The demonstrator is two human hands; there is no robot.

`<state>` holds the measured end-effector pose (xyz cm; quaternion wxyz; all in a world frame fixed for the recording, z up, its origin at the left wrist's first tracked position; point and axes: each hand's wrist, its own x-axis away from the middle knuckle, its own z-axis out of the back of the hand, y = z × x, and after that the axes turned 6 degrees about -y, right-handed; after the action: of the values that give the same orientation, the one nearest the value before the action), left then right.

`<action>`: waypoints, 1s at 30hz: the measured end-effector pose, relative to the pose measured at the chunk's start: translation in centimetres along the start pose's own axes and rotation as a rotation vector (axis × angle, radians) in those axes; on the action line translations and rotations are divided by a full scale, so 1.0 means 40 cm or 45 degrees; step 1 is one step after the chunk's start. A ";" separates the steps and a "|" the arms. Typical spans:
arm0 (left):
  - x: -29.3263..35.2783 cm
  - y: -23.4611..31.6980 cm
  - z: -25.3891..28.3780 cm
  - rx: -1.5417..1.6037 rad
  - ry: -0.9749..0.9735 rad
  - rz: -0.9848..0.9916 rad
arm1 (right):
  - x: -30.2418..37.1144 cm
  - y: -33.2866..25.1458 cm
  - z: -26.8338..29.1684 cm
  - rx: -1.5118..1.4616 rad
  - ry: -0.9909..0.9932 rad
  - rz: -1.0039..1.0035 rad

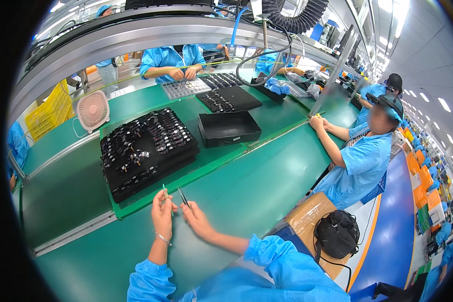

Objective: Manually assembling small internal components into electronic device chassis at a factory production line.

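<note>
My left hand [162,211] is closed round a thin green stick-like tool [164,187], its tip pointing up and away from me. Dark metal tweezers [182,195] are pinched in my right hand [197,219], with both slender tips upward. The hands are close together above the green worktop [226,194], near its front edge. Just beyond them, a stack of black foam trays [153,173] rests on a green board [117,207]. Rows of small dark and shiny parts [170,132] fill much of the top tray; their kind is too small to tell.
Right of the stack is an empty black box [230,128]; behind it lie more foam trays [241,96]. A pink fan [93,110] stands at far left, beside a yellow crate [49,108]. Co-workers in blue sit opposite and at right [362,163]. A backpack [337,234] rests on a carton.
</note>
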<state>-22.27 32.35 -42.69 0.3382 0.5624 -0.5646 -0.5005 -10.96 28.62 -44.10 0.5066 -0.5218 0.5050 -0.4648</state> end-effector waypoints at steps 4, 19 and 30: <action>-0.001 -0.009 0.011 -0.019 0.043 0.032 | -0.066 -0.051 0.003 0.273 -0.018 0.248; 0.006 -0.034 0.033 -0.100 0.107 -0.028 | -0.161 0.013 -0.016 0.164 -0.034 0.301; 0.003 -0.040 0.023 -0.027 0.094 -0.023 | -0.149 0.016 -0.005 0.018 -0.105 0.298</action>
<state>-22.66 32.63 -44.46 0.3602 0.5819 -0.5414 -0.4884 -11.55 34.56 -44.57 0.5814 -0.4742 0.5380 -0.3843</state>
